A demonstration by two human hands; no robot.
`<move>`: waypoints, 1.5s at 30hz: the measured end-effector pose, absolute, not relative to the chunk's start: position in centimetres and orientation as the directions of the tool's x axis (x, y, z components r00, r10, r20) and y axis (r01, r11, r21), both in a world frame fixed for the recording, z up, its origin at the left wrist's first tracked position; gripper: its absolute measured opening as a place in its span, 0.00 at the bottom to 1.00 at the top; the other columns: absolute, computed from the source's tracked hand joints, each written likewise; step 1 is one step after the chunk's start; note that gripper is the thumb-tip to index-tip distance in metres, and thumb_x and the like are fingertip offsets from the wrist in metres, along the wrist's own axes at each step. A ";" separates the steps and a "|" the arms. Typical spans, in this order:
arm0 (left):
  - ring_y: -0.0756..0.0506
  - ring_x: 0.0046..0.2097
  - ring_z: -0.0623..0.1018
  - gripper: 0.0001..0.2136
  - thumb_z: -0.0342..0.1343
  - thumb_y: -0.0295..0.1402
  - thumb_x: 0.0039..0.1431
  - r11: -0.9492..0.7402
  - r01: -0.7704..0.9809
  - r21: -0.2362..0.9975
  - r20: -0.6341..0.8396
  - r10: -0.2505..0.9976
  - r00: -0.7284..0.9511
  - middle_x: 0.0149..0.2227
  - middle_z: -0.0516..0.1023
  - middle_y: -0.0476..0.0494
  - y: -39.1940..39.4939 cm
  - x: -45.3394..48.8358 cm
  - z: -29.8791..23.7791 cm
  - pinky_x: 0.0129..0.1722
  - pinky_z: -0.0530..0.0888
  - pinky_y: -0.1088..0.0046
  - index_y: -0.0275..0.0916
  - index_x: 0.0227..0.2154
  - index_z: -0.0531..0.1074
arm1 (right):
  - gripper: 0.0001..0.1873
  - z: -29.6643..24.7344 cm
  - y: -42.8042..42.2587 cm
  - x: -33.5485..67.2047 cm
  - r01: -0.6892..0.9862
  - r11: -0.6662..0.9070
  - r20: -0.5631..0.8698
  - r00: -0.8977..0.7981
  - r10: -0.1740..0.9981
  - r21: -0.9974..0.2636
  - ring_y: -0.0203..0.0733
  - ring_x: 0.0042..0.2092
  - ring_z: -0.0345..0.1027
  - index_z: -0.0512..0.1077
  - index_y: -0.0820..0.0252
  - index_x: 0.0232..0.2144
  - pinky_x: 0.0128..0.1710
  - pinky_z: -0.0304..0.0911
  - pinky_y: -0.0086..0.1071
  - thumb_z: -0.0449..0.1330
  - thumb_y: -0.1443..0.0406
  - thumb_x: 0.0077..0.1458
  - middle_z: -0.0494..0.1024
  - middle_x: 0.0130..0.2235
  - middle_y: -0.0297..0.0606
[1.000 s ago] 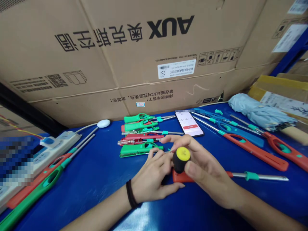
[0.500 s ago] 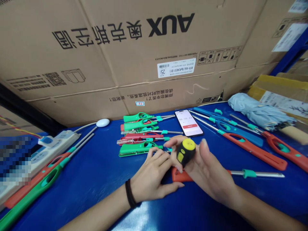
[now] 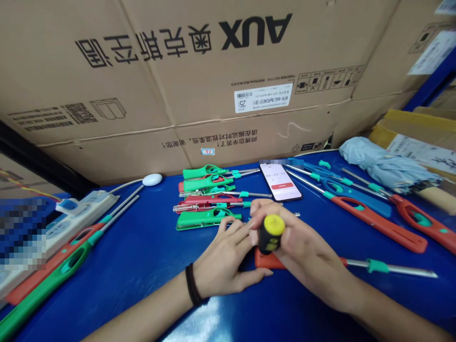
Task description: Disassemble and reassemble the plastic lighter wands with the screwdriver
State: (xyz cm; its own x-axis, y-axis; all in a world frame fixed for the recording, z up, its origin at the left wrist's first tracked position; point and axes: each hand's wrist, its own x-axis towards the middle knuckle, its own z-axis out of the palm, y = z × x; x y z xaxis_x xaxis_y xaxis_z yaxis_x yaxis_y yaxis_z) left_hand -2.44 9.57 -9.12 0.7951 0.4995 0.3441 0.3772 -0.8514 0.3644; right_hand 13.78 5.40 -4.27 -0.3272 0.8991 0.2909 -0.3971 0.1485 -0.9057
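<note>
My right hand [image 3: 309, 256] is closed around the black-and-yellow handle of a screwdriver [image 3: 272, 232], held upright over a red lighter [image 3: 267, 261]. The screwdriver's tip is hidden below the handle. Under my hands lies that long-necked lighter, its metal tube pointing right with a teal piece around it. My left hand [image 3: 228, 259], with a black band on the wrist, steadies the lighter's handle end between thumb and fingers. Just beyond my left fingertips is a green lighter half [image 3: 199, 218] in a row of opened red and green lighters.
A phone [image 3: 281, 183] showing a timer lies behind my hands. Red lighters [image 3: 377, 223] and blue ones [image 3: 370, 194] lie at right, near a folded umbrella [image 3: 384, 164]. A power strip [image 3: 67, 228] and a green lighter [image 3: 50, 289] are at left. A large cardboard box [image 3: 199, 95] stands behind.
My right thumb has come down from a raised position onto the screwdriver handle, and the fingers have closed around it. The red lighter's tube has swung slightly toward me. My left hand has barely moved.
</note>
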 end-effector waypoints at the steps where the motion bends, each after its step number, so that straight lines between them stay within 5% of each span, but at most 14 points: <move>1: 0.41 0.43 0.70 0.16 0.54 0.44 0.57 -0.850 0.379 0.365 0.345 0.502 0.793 0.44 0.72 0.39 9.6 -2.4 -9.1 0.49 0.64 0.57 0.38 0.42 0.68 | 0.09 -4.2 5.3 13.8 -0.396 0.151 0.292 -0.324 0.900 -0.906 0.36 0.41 0.63 0.69 0.49 0.40 0.46 0.60 0.32 0.57 0.55 0.58 0.66 0.41 0.34; 4: 0.41 0.42 0.71 0.15 0.55 0.44 0.57 -0.854 0.382 0.354 0.358 0.501 0.788 0.42 0.73 0.42 9.5 -2.4 -9.0 0.51 0.62 0.56 0.39 0.41 0.69 | 0.09 -4.2 5.3 13.9 -0.464 0.129 0.289 -0.291 0.912 -0.876 0.34 0.35 0.63 0.66 0.48 0.38 0.41 0.61 0.31 0.61 0.57 0.55 0.66 0.39 0.31; 9: 0.40 0.44 0.71 0.17 0.54 0.47 0.57 -0.850 0.388 0.356 0.320 0.501 0.804 0.41 0.75 0.40 9.6 -2.4 -8.7 0.50 0.64 0.56 0.38 0.42 0.69 | 0.22 -4.5 5.4 14.1 -0.420 0.136 0.275 -0.292 0.916 -0.897 0.39 0.35 0.61 0.70 0.53 0.37 0.42 0.61 0.34 0.44 0.47 0.62 0.63 0.32 0.35; 13: 0.40 0.43 0.71 0.15 0.53 0.45 0.57 -0.847 0.377 0.375 0.346 0.505 0.791 0.41 0.73 0.40 9.6 -2.4 -9.0 0.49 0.64 0.55 0.38 0.39 0.69 | 0.10 -4.2 5.2 14.1 -0.382 0.163 0.293 -0.312 0.904 -0.910 0.39 0.45 0.61 0.67 0.50 0.38 0.45 0.60 0.33 0.58 0.54 0.56 0.64 0.41 0.35; 16: 0.41 0.43 0.70 0.14 0.54 0.44 0.57 -0.847 0.368 0.383 0.348 0.502 0.792 0.39 0.73 0.43 9.6 -2.4 -9.1 0.50 0.62 0.56 0.39 0.39 0.69 | 0.11 -4.0 5.1 14.2 -0.436 0.193 0.328 -0.258 0.909 -0.879 0.34 0.36 0.61 0.65 0.48 0.36 0.42 0.61 0.30 0.63 0.58 0.53 0.63 0.37 0.31; 19: 0.41 0.43 0.71 0.15 0.54 0.45 0.57 -0.849 0.375 0.372 0.331 0.499 0.801 0.39 0.74 0.43 9.6 -2.4 -8.9 0.49 0.62 0.57 0.39 0.40 0.68 | 0.14 -4.2 5.2 14.5 -0.415 0.187 0.318 -0.273 0.908 -0.890 0.35 0.30 0.58 0.68 0.50 0.37 0.40 0.61 0.32 0.51 0.50 0.60 0.62 0.34 0.32; 22: 0.40 0.44 0.70 0.17 0.54 0.46 0.57 -0.852 0.386 0.355 0.321 0.499 0.805 0.41 0.74 0.41 9.6 -2.4 -9.0 0.50 0.61 0.57 0.38 0.42 0.68 | 0.23 -4.4 5.3 14.7 -0.387 0.175 0.305 -0.306 0.902 -0.905 0.38 0.36 0.61 0.71 0.51 0.36 0.45 0.60 0.35 0.42 0.48 0.62 0.63 0.38 0.36; 25: 0.40 0.45 0.70 0.16 0.54 0.46 0.57 -0.851 0.385 0.356 0.332 0.500 0.799 0.40 0.74 0.42 9.5 -2.5 -9.2 0.50 0.60 0.57 0.38 0.40 0.69 | 0.13 -4.4 5.2 14.7 -0.385 0.177 0.311 -0.320 0.895 -0.906 0.39 0.43 0.61 0.69 0.49 0.38 0.48 0.58 0.35 0.52 0.51 0.59 0.63 0.45 0.35; 30: 0.42 0.43 0.70 0.15 0.55 0.45 0.57 -0.852 0.377 0.364 0.342 0.499 0.796 0.40 0.73 0.43 9.6 -2.4 -9.1 0.49 0.60 0.59 0.38 0.39 0.68 | 0.07 -4.3 5.1 14.8 -0.447 0.208 0.350 -0.263 0.899 -0.870 0.33 0.32 0.60 0.65 0.46 0.37 0.47 0.59 0.34 0.57 0.55 0.58 0.62 0.41 0.30; 34: 0.41 0.42 0.70 0.16 0.54 0.46 0.57 -0.865 0.366 0.344 0.365 0.482 0.796 0.39 0.73 0.43 9.6 -2.4 -9.1 0.49 0.61 0.57 0.39 0.40 0.68 | 0.24 -4.2 5.0 15.0 -0.378 0.162 0.299 -0.340 0.891 -0.912 0.42 0.44 0.61 0.70 0.51 0.34 0.50 0.57 0.39 0.41 0.47 0.62 0.63 0.39 0.37; 37: 0.41 0.41 0.69 0.16 0.53 0.46 0.57 -0.860 0.378 0.344 0.381 0.496 0.781 0.38 0.72 0.42 9.6 -2.4 -9.2 0.48 0.63 0.57 0.38 0.39 0.68 | 0.16 -4.0 4.8 15.0 -0.318 0.172 0.293 -0.384 0.876 -0.932 0.45 0.53 0.55 0.70 0.49 0.36 0.47 0.60 0.37 0.49 0.49 0.60 0.64 0.42 0.39; 41: 0.42 0.41 0.69 0.14 0.53 0.44 0.58 -0.845 0.384 0.373 0.340 0.509 0.790 0.38 0.72 0.43 9.6 -2.4 -9.2 0.49 0.62 0.57 0.39 0.37 0.69 | 0.09 -3.8 4.4 14.8 -0.395 0.186 0.342 -0.371 0.863 -0.899 0.38 0.41 0.62 0.65 0.44 0.39 0.43 0.62 0.33 0.59 0.55 0.56 0.66 0.34 0.31; 45: 0.41 0.43 0.70 0.13 0.54 0.44 0.57 -0.848 0.383 0.367 0.345 0.506 0.790 0.38 0.74 0.44 9.6 -2.4 -9.1 0.50 0.62 0.57 0.40 0.38 0.70 | 0.16 -3.7 4.1 15.0 -0.330 0.202 0.327 -0.384 0.864 -0.922 0.38 0.41 0.61 0.67 0.47 0.38 0.48 0.60 0.34 0.45 0.49 0.62 0.63 0.38 0.33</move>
